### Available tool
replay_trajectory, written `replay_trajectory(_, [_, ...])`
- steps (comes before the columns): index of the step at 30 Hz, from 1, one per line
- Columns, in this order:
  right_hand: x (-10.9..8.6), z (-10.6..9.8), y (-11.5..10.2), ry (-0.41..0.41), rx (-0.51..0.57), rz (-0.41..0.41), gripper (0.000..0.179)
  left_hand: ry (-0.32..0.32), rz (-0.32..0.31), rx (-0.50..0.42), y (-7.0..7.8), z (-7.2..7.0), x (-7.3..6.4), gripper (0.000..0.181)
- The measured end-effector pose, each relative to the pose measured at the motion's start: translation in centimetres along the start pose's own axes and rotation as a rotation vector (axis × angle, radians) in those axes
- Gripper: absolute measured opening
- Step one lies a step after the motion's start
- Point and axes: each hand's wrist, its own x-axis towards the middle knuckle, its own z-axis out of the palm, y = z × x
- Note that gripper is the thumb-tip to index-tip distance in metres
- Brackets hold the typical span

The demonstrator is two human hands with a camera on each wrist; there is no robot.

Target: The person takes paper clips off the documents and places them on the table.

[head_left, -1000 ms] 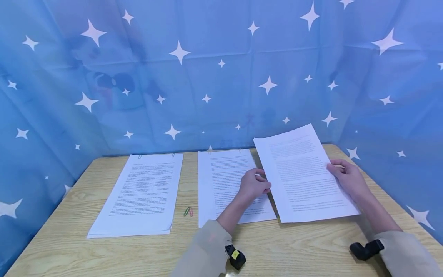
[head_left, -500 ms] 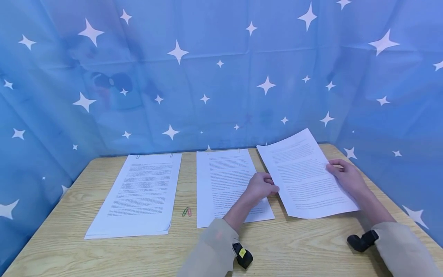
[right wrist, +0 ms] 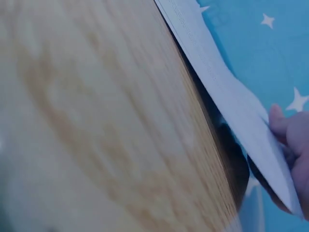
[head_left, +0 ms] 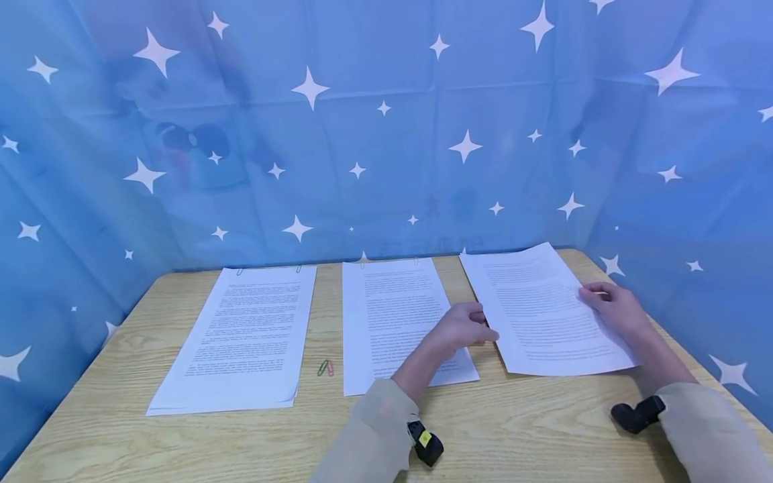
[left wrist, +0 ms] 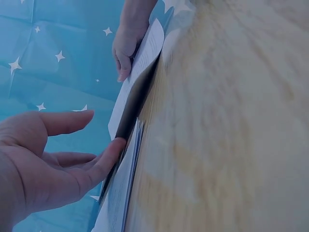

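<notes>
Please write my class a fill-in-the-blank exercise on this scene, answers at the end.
The right paper is gripped by the ____ hand.
Beside the pink clip lies a clip coloured ____.
The clips on the left stack number ____.
White stars decorate the ____ curtain.
Missing words: right; green; two; blue.

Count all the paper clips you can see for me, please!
6: a green clip and a pink clip loose on the table; two clips at the far edge of the left papers; two more on the middle papers. Some may be hidden under the right papers.
</notes>
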Motion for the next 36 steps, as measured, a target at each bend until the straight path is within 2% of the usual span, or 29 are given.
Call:
replay_trajectory(6, [-0.1, -0.1, -0.2, 0.018, -0.042, -0.020, 0.062, -0.019, -0.015, 0.023, 0.0, -0.2, -0.1, 0.067])
replay_trajectory(12, [-0.3, 0.0, -0.5, 0.043, -0.109, -0.049, 0.049, -0.021, -0.003, 0.039, 0.1, -0.7, -0.2, 0.066])
replay_trajectory(20, [-0.9, 0.3, -1.4, 0.092, -0.113, -0.067, 0.043, -0.023, 0.021, -0.013, -0.1, -1.2, -0.7, 0.058])
replay_trajectory(30, [-1.2, 1.6, -4.0, 0.158, -0.072, -0.211, 0.031, -0.007, 0.094, -0.009, 0.2, -1.8, -1.8, 0.041])
replay_trajectory(36, [-1.7, 2.2, -5.8, 0.155, -0.043, -0.242, 0.030, 0.002, 0.161, 0.038, -0.6, -2.8, -1.9, 0.038])
